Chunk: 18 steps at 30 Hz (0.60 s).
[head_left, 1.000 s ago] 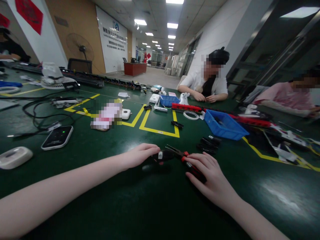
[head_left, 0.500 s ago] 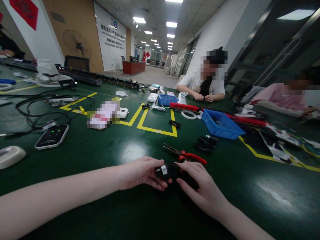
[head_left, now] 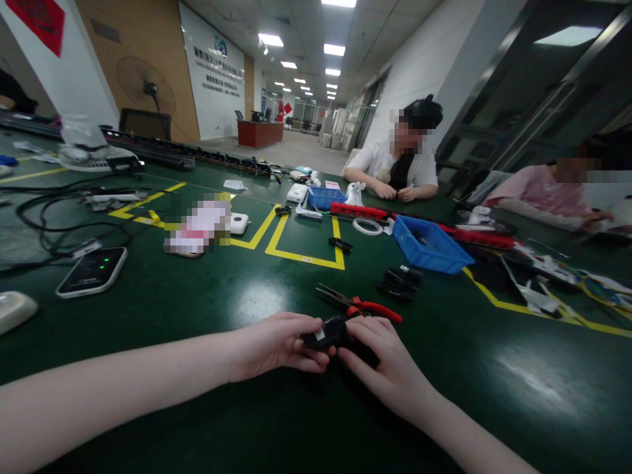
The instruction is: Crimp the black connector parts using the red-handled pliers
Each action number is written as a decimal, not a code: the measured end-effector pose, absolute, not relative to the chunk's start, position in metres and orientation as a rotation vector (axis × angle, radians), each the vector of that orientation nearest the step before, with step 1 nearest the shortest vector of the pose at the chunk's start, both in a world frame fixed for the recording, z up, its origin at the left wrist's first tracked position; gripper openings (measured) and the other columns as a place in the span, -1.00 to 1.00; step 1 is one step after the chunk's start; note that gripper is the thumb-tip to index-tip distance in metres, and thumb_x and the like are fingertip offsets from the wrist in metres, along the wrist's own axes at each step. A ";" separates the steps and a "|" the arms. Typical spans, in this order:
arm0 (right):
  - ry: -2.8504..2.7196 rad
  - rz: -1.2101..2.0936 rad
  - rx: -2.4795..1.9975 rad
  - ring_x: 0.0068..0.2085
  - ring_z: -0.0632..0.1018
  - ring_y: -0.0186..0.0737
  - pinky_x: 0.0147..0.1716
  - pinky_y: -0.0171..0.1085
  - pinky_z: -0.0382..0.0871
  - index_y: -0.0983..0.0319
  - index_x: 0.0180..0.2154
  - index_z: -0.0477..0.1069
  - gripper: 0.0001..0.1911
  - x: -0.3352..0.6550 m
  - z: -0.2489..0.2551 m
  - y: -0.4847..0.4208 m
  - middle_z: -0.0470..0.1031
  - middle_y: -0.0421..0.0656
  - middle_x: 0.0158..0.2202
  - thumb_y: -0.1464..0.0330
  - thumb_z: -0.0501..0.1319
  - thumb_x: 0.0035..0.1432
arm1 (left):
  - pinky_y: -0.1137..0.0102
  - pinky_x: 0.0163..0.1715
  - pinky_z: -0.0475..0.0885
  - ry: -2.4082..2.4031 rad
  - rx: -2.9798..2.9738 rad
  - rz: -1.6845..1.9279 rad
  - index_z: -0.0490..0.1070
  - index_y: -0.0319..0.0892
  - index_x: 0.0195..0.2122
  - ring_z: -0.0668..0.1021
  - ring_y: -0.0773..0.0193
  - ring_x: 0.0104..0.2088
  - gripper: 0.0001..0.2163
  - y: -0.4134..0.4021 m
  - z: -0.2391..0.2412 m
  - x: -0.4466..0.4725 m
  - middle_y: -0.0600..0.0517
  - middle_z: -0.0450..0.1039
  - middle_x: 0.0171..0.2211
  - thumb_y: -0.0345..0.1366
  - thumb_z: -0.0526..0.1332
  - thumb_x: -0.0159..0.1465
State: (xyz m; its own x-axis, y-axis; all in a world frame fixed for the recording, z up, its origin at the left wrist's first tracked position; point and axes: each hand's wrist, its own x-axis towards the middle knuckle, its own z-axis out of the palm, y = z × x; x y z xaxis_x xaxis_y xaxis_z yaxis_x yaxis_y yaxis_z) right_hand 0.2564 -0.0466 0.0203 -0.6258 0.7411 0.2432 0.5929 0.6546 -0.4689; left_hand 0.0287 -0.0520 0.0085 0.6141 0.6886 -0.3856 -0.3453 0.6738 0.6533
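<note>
A small black plastic part (head_left: 334,331) with a white label is held between both hands above the green table. My left hand (head_left: 284,345) pinches its left end, thumb on top and fingers curled beneath. My right hand (head_left: 382,359) grips the right end, partly covering it, so its full shape is hidden. Just beyond the hands lie long-nose pliers (head_left: 354,305) with red handles, jaws pointing left. Several black pieces (head_left: 399,283) rest in a small group to the right of the pliers.
A blue bin (head_left: 432,247) stands behind the black pieces, with a white ring (head_left: 367,226) beside it. Leftward lie a phone (head_left: 200,227), a white-edged device (head_left: 93,271) and black cables (head_left: 39,210). Two people sit across the table at right.
The black part has tilted, its right end raised and its label turned. Both hands keep hold of it. The whole view has shifted slightly, so the table's contents appear further left.
</note>
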 end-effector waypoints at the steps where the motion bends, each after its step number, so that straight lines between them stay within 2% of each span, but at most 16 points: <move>1: -2.451 0.497 -1.052 -0.13 0.55 -0.11 -0.06 -0.06 0.32 0.17 -0.20 0.45 -0.90 0.257 0.020 -0.046 0.58 -0.12 -0.20 0.37 0.17 0.27 | 0.43 -0.20 0.58 0.670 0.573 0.639 0.49 -0.37 -0.13 0.65 0.31 -0.33 -0.83 -0.053 0.010 0.029 -0.15 0.60 -0.26 -0.35 0.25 0.36; 4: -2.440 0.519 -1.045 -0.09 0.54 -0.11 -0.03 -0.05 0.30 0.17 -0.17 0.47 -0.89 0.259 0.019 -0.045 0.58 -0.12 -0.15 0.37 0.18 0.28 | 0.41 -0.19 0.58 0.671 0.583 0.645 0.48 -0.37 -0.13 0.65 0.30 -0.33 -0.86 -0.053 0.013 0.029 -0.16 0.60 -0.25 -0.41 0.27 0.32; 10: -2.480 0.514 -1.026 -0.06 0.54 -0.12 0.01 -0.06 0.28 0.14 -0.06 0.48 -0.79 0.260 0.020 -0.046 0.58 -0.11 -0.10 0.37 0.20 0.27 | 0.41 -0.20 0.56 0.656 0.532 0.646 0.48 -0.37 -0.09 0.66 0.30 -0.33 -0.79 -0.051 0.009 0.029 -0.20 0.61 -0.22 -0.32 0.19 0.36; 13: -2.477 0.533 -1.059 -0.08 0.53 -0.12 0.00 -0.06 0.28 0.16 -0.10 0.49 -0.79 0.255 0.023 -0.049 0.57 -0.12 -0.14 0.41 0.22 0.22 | 0.40 -0.17 0.54 0.645 0.532 0.650 0.48 -0.35 -0.09 0.66 0.28 -0.30 -0.75 -0.050 0.008 0.031 -0.17 0.61 -0.22 -0.26 0.25 0.32; 18: -2.423 0.661 -1.054 -0.15 0.52 -0.17 -0.04 -0.13 0.30 0.17 -0.30 0.47 -0.88 0.253 0.022 -0.050 0.56 -0.17 -0.23 0.47 0.18 0.17 | 0.37 -0.09 0.49 0.555 0.551 0.685 0.50 -0.29 -0.10 0.65 0.20 -0.15 -0.64 -0.053 0.008 0.037 -0.14 0.61 -0.15 -0.16 0.41 0.18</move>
State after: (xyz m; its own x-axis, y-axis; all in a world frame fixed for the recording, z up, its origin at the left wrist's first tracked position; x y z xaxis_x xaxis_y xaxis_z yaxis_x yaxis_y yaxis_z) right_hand 0.2525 -0.0498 0.0219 -0.6274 0.7573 0.1815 0.5601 0.6007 -0.5704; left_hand 0.0370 -0.0528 0.0083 0.6454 0.7075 -0.2879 -0.4284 0.6473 0.6304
